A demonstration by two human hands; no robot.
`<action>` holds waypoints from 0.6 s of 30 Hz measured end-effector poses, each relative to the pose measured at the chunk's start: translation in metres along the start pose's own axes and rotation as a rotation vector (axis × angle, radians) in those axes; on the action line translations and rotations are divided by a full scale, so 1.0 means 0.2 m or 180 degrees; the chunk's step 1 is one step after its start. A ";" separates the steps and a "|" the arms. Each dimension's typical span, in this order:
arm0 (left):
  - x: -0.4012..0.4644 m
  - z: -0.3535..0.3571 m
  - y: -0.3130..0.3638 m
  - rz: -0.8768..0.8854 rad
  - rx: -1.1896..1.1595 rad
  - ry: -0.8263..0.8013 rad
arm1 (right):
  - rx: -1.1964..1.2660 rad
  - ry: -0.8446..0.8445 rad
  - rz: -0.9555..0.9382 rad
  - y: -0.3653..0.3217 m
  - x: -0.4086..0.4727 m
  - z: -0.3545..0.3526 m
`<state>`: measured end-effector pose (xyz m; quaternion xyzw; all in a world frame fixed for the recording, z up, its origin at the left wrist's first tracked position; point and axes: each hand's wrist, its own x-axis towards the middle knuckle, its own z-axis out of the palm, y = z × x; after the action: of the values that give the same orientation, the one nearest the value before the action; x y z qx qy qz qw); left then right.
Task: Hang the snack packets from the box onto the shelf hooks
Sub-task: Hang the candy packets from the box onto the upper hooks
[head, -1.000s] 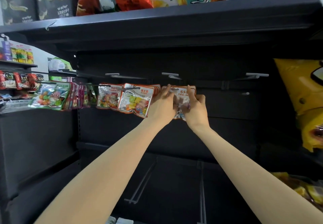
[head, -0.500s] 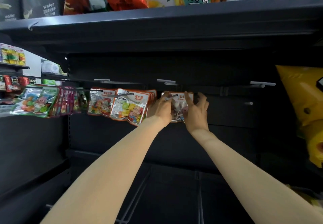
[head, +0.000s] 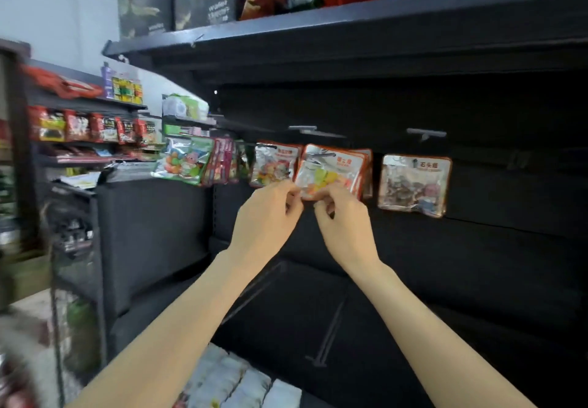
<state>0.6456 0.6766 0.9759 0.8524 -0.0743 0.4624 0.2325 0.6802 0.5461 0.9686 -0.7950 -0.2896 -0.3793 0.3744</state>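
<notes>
Left hand (head: 270, 213) and right hand (head: 342, 220) close together, fingers curled, pinching bottom edge of candy packet (head: 331, 170) hanging on hook (head: 321, 154). Another packet (head: 413, 185) hanging alone just right, untouched. Blurred frame.

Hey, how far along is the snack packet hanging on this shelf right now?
Done: several hooks carry packets, and the stone candy packet hangs alone, no hand on it. In hand: the left hand and right hand both pinch the bottom edge of the front orange-bordered packet hanging on its hook. Left: more packets lie at the bottom of the view.
</notes>
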 end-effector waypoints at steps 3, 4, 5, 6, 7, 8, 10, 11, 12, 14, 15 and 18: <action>-0.14 -0.21 -0.31 -0.0412 0.0039 0.0028 | 0.0206 -0.0339 -0.0052 -0.23 -0.07 0.30; -0.20 -0.28 -0.43 -0.0539 0.0068 0.0025 | 0.0256 -0.0480 -0.0069 -0.31 -0.10 0.41; -0.26 -0.35 -0.56 -0.0677 0.0088 0.0016 | 0.0309 -0.0626 -0.0064 -0.39 -0.13 0.53; -0.33 -0.42 -0.69 -0.0819 0.0088 0.0006 | 0.0354 -0.0783 -0.0047 -0.47 -0.17 0.66; -0.39 -0.48 -0.83 -0.0979 0.0088 -0.0016 | 0.0388 -0.0961 -0.0028 -0.55 -0.21 0.79; -0.46 -0.54 -0.97 -0.1155 0.0110 -0.0052 | 0.0406 -0.1149 -0.0017 -0.62 -0.26 0.93; -0.60 -0.66 -1.24 -0.1531 0.0219 -0.0200 | 0.0399 -0.1545 -0.0028 -0.77 -0.37 1.20; -0.67 -0.72 -1.37 -0.1699 0.0301 -0.0308 | 0.0401 -0.1758 -0.0022 -0.83 -0.42 1.34; -0.74 -0.77 -1.49 -0.1855 0.0387 -0.0416 | 0.0416 -0.1965 0.0006 -0.89 -0.48 1.48; -0.88 -0.87 -1.71 -0.2205 0.0503 -0.0556 | 0.0487 -0.2329 0.0084 -0.99 -0.58 1.73; -0.95 -0.92 -1.82 -0.2415 0.0534 -0.0587 | 0.0533 -0.2494 0.0121 -1.04 -0.63 1.84; -1.18 -1.04 -2.10 -0.2829 0.0778 -0.0876 | 0.0652 -0.3014 0.0255 -1.13 -0.78 2.16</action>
<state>0.4999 1.1226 0.7408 0.8760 0.3221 0.2065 0.2937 0.5934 0.9954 0.7398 -0.8498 -0.4332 0.0693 0.2922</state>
